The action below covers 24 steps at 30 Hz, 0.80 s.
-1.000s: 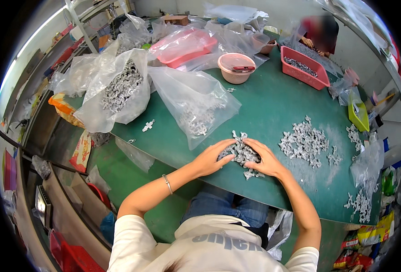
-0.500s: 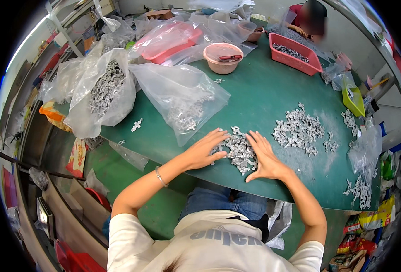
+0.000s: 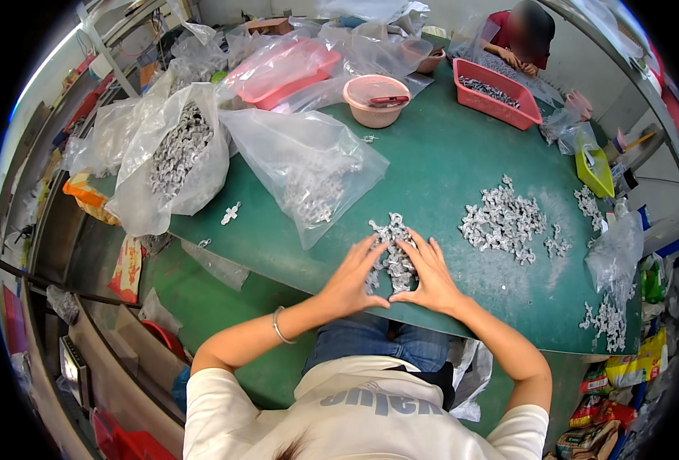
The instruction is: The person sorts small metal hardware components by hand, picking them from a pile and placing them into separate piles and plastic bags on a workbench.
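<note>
Grey parts (image 3: 396, 264) lie before a lettered shirt (image 3: 355, 422).

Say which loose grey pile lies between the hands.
The leftmost pile: left hand and right hand flank it. The other loose piles lie farther right, touched by neither.

The left hand (image 3: 352, 280) and right hand (image 3: 434, 282) are covering the sides of a heap of small grey parts (image 3: 395, 263) too fine to tell apart, while a translucent bag (image 3: 343, 146) is veiling its contents, the green table (image 3: 424, 180) is hiding the jeans' (image 3: 366, 346) far ends, and blur is masking a co-worker's head (image 3: 532, 29).
</note>
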Motion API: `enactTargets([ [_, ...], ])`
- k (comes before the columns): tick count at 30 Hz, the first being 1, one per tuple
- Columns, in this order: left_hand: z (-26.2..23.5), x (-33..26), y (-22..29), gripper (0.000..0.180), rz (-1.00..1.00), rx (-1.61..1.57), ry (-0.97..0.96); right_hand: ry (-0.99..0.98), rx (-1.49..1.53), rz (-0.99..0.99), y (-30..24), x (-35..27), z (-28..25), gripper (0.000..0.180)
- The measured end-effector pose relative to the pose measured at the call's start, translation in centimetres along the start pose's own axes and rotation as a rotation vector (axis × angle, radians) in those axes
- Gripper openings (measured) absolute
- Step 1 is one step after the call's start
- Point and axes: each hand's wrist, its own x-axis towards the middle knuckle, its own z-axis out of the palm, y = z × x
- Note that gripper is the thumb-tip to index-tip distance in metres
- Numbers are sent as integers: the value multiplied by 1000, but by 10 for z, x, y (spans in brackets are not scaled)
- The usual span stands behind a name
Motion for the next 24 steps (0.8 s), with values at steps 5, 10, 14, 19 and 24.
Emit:
enactTargets([
  [5, 15, 3, 36, 101, -71, -309, 132, -80, 25, 41, -3, -4, -10, 104],
  [10, 15, 15, 10, 74, -137, -112, 365, 37, 120, 188, 10, -9, -15, 98],
  [14, 2, 51, -16, 58, -107, -39, 212, -14, 59, 160, 2, -10, -4, 104],
  [19, -5, 58, -15, 49, -37, -12, -109, -65, 12, 114, -2, -19, -8, 121],
  [24, -20, 49, -13, 55, 28, -142, -93, -10, -86, 129, -25, -23, -3, 124],
])
